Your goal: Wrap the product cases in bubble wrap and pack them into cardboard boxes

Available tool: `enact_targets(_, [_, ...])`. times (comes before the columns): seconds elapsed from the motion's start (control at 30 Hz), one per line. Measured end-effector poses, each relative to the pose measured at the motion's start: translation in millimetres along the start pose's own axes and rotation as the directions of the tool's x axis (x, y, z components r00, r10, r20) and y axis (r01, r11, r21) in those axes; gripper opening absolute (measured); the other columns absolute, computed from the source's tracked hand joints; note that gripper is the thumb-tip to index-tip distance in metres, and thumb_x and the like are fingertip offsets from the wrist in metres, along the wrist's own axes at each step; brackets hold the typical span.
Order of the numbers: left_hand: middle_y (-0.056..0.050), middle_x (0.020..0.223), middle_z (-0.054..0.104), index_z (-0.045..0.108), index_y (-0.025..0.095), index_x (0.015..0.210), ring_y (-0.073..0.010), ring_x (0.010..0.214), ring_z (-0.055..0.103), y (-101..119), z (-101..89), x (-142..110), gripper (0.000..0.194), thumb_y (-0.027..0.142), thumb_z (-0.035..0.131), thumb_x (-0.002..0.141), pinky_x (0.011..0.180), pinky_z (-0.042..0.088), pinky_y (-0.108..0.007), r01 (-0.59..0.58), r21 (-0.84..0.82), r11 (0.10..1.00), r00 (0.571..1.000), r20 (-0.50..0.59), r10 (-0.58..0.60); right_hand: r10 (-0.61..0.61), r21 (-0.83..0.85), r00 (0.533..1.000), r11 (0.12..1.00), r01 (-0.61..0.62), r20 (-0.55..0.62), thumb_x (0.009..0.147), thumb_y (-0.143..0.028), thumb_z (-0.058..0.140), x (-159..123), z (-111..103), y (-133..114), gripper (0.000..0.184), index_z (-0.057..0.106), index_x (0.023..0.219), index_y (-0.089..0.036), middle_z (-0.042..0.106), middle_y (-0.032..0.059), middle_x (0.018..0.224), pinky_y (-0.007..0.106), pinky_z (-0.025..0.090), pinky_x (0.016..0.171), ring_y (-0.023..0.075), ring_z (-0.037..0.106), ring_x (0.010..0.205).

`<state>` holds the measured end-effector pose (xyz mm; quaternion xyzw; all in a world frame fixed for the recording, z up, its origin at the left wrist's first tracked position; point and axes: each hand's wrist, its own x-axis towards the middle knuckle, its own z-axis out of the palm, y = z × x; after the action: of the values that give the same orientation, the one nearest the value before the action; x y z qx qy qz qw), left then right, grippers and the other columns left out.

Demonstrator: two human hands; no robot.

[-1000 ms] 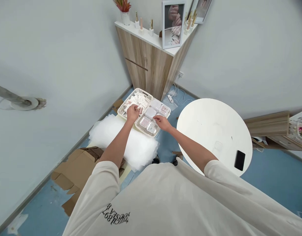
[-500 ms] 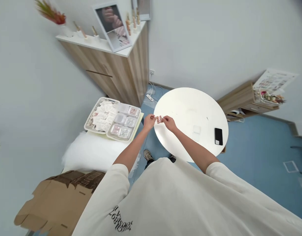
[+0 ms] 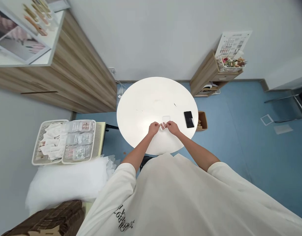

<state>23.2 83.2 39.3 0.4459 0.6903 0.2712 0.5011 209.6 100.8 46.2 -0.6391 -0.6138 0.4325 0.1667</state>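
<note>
Between my two hands is a small card of press-on nails [image 3: 163,126], reddish-brown on a pale backing. My left hand [image 3: 154,127] pinches its left edge, and my right hand [image 3: 173,127] pinches its right edge. The card is over the near part of the round white table [image 3: 141,98]. Just beyond it lies a small clear plastic case [image 3: 166,118], partly hidden by the card and my right hand. To the right of my right hand rests a black phone [image 3: 189,119].
At left, a white basket [image 3: 35,147] holds white packets beside another basket [image 3: 93,141] of clear boxes, above white wrapping [image 3: 67,180]. A wooden cabinet [image 3: 87,65] stands back left, a small shelf [image 3: 205,72] back right. A cardboard box [image 3: 202,121] sits on the floor beyond the table.
My view has turned to the right. My hands have carried the nail card from the table's left edge to in front of the clear case, both still gripping it.
</note>
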Motion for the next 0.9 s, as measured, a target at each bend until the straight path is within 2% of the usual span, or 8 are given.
enact_targets(0.13, [-0.001,0.079,0.067,0.060,0.022,0.073,-0.0172,0.076,0.061,14,45.5,2,0.012,0.026,0.063,0.084,0.075,0.048,-0.029,0.022,0.044,0.999,0.998,0.058,-0.024,0.005,-0.089,0.999,0.996,-0.008,-0.038,0.090,-0.029,0.051,-1,-30,43,0.019,0.068,0.088,-0.022,0.070,0.0059,0.106,0.037,0.046,0.095,0.0219,0.062,0.105])
enact_targets(0.23, [0.000,0.076,0.065,0.059,0.022,0.071,-0.0173,0.074,0.060,21,72.9,4,0.013,0.024,0.063,0.083,0.074,0.048,-0.030,0.016,0.076,0.997,0.996,0.084,-0.022,0.017,-0.168,0.998,0.985,-0.027,-0.060,0.091,-0.030,0.053,-1,-47,67,0.018,0.069,0.089,-0.023,0.065,0.0076,0.121,0.044,0.039,0.105,0.0249,0.055,0.122])
enact_targets(0.37, [-0.001,0.077,0.066,0.061,0.022,0.073,-0.0180,0.076,0.062,29,103.2,9,0.011,0.021,0.061,0.084,0.075,0.049,-0.031,0.040,0.097,0.994,0.995,0.083,-0.048,0.048,-0.211,0.994,0.975,-0.069,-0.101,0.094,-0.031,0.052,0,-62,89,0.021,0.071,0.089,-0.023,0.052,0.0094,0.143,0.054,0.027,0.113,0.0291,0.038,0.141])
enact_targets(0.47, [-0.002,0.079,0.068,0.063,0.022,0.078,-0.0185,0.078,0.063,31,119.2,14,0.008,0.022,0.061,0.085,0.075,0.049,-0.031,0.071,0.102,0.992,0.993,0.087,-0.080,0.083,-0.203,0.990,0.973,-0.106,-0.118,0.095,-0.032,0.051,4,-68,100,0.022,0.071,0.091,-0.024,0.047,0.0097,0.148,0.060,0.019,0.115,0.0319,0.027,0.147])
enact_targets(0.53, [-0.002,0.081,0.068,0.063,0.022,0.080,-0.0188,0.078,0.063,32,125.9,17,0.007,0.022,0.060,0.086,0.076,0.050,-0.031,0.081,0.113,0.990,0.992,0.084,-0.091,0.102,-0.192,0.988,0.974,-0.124,-0.119,0.095,-0.031,0.050,6,-70,104,0.022,0.070,0.090,-0.024,0.048,0.0095,0.148,0.063,0.016,0.114,0.0322,0.025,0.148])
enact_targets(0.63, [-0.002,0.083,0.069,0.062,0.022,0.080,-0.0189,0.080,0.063,32,130.1,21,0.008,0.023,0.059,0.086,0.078,0.049,-0.032,0.086,0.126,0.988,0.992,0.076,-0.096,0.117,-0.165,0.988,0.977,-0.133,-0.102,0.094,-0.030,0.049,9,-72,106,0.021,0.069,0.088,-0.024,0.051,0.0092,0.144,0.063,0.018,0.113,0.0309,0.032,0.143])
enact_targets(0.77, [-0.002,0.082,0.068,0.061,0.022,0.078,-0.0188,0.081,0.063,33,129.0,23,0.010,0.023,0.059,0.088,0.079,0.049,-0.032,0.089,0.128,0.988,0.992,0.074,-0.099,0.096,-0.129,0.991,0.986,-0.108,-0.095,0.092,-0.029,0.049,10,-73,103,0.021,0.069,0.086,-0.023,0.055,0.0106,0.138,0.059,0.022,0.112,0.0292,0.039,0.136])
enact_targets(0.9, [-0.002,0.081,0.069,0.062,0.022,0.080,-0.0186,0.081,0.064,34,123.2,24,0.009,0.024,0.059,0.088,0.080,0.049,-0.032,0.091,0.109,0.990,0.992,0.072,-0.100,0.062,-0.120,0.987,0.990,-0.080,-0.145,0.090,-0.028,0.050,10,-71,97,0.020,0.068,0.086,-0.023,0.058,0.0104,0.133,0.055,0.024,0.114,0.0279,0.043,0.132])
